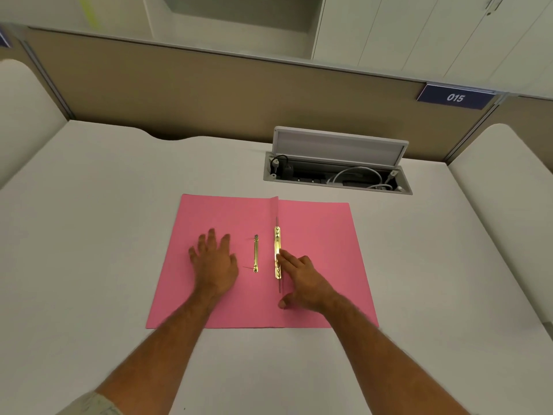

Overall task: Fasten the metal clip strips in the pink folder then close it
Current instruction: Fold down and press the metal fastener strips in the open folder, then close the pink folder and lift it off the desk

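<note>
Pink paper folder [323,253] open flat; fastening under way. Left hand [215,262] splayed, empty; right hand's [308,283] fingertips [282,255] pressing brass clip strip [277,253]. Next: seat loose gold bar [256,253].

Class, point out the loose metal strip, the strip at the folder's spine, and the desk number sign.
loose metal strip [256,253]: head view, mid-length.
spine strip [277,244]: head view, upper half.
number sign [455,97]: head view, on the digits.

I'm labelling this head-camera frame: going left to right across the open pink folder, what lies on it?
Left hand flat on the left flap → thin loose metal strip → wider metal clip by the fold → right hand, fingertips at that clip, on the pink folder.
</note>
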`<state>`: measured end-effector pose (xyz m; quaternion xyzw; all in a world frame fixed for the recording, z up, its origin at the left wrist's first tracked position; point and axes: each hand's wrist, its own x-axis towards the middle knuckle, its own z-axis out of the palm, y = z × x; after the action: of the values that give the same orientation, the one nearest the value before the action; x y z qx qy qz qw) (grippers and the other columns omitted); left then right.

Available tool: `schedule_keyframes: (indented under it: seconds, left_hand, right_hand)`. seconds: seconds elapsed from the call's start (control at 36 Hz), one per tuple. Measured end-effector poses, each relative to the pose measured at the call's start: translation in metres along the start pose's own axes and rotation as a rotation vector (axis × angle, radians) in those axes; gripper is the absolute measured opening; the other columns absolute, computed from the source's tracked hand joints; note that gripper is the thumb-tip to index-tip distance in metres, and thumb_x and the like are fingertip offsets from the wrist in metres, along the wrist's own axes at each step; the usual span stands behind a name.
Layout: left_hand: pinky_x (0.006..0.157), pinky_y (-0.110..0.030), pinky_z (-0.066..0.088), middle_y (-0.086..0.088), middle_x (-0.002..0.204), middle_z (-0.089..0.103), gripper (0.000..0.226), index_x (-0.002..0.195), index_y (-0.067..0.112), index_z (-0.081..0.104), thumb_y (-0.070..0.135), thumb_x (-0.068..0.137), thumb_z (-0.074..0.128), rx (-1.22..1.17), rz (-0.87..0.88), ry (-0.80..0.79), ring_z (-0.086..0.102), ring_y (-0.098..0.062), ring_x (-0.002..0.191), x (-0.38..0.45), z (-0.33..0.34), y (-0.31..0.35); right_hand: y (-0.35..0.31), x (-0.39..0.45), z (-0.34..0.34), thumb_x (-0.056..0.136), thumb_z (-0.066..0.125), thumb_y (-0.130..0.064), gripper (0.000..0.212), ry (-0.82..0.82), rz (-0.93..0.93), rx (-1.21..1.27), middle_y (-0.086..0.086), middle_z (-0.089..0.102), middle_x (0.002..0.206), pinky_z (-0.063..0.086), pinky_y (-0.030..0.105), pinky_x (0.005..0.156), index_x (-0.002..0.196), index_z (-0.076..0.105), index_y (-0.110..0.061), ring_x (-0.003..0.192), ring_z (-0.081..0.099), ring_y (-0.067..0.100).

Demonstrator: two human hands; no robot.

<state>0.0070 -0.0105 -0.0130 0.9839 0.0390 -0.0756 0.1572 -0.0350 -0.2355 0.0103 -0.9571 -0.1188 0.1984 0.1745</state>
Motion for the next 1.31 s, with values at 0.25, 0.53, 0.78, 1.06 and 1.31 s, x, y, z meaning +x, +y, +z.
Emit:
schedule_keyframes:
  seconds: [0.25, 0.53, 0.78, 1.06, 1.31]
  left_hand:
    - [0.114, -0.059, 0.029, -0.029, 0.152, 0.028, 0.063, 0.149, 0.007, 0.033, 0.036, 0.097, 0.053, -0.126, -0.474, 0.026, 0.028, -0.047, 0.140, 0.004, -0.030, -0.041]
    - [0.104, -0.057, 0.036, -0.025, 0.141, 0.038, 0.059, 0.140, 0.010, 0.038, 0.041, 0.093, 0.057, -0.163, -0.634, -0.005, 0.040, -0.043, 0.129, 0.001, -0.042, -0.041]
    - [0.105, -0.055, 0.036, -0.025, 0.141, 0.039, 0.063, 0.142, 0.010, 0.036, 0.041, 0.093, 0.060, -0.265, -0.664, -0.019, 0.040, -0.044, 0.129, 0.000, -0.050, -0.031]
    - [0.104, -0.053, 0.046, -0.027, 0.123, 0.062, 0.045, 0.125, -0.006, 0.054, 0.023, 0.091, 0.061, -0.587, -0.657, 0.065, 0.057, -0.047, 0.115, 0.002, -0.091, -0.061]
    - [0.093, -0.044, 0.036, -0.009, 0.089, 0.071, 0.017, 0.088, 0.012, 0.074, 0.009, 0.083, 0.058, -0.568, -0.519, 0.295, 0.055, -0.031, 0.083, -0.005, -0.128, -0.041]
  right_hand:
    - [-0.002, 0.002, -0.001, 0.066, 0.089, -0.041, 0.123, -0.025, 0.031, -0.006, -0.010, 0.009, 0.167, 0.037, 0.041, 0.115, 0.159, 0.012, -0.018, 0.139, 0.022, 0.025]
    - [-0.006, 0.002, -0.004, 0.066, 0.090, -0.039, 0.123, -0.039, 0.044, -0.031, -0.008, 0.011, 0.167, 0.037, 0.040, 0.114, 0.159, 0.013, -0.016, 0.138, 0.024, 0.027]
    - [-0.012, 0.001, -0.007, 0.067, 0.090, -0.034, 0.126, -0.043, 0.066, -0.028, -0.005, 0.013, 0.167, 0.039, 0.043, 0.113, 0.160, 0.007, -0.017, 0.139, 0.023, 0.029]
    - [-0.015, -0.001, -0.008, 0.067, 0.091, -0.031, 0.127, -0.033, 0.077, 0.009, -0.006, 0.014, 0.166, 0.041, 0.043, 0.111, 0.160, 0.005, -0.019, 0.140, 0.023, 0.028]
    - [-0.020, -0.004, -0.007, 0.064, 0.090, -0.032, 0.127, -0.027, 0.093, 0.020, -0.005, 0.018, 0.165, 0.041, 0.041, 0.109, 0.159, 0.007, -0.016, 0.137, 0.026, 0.029]
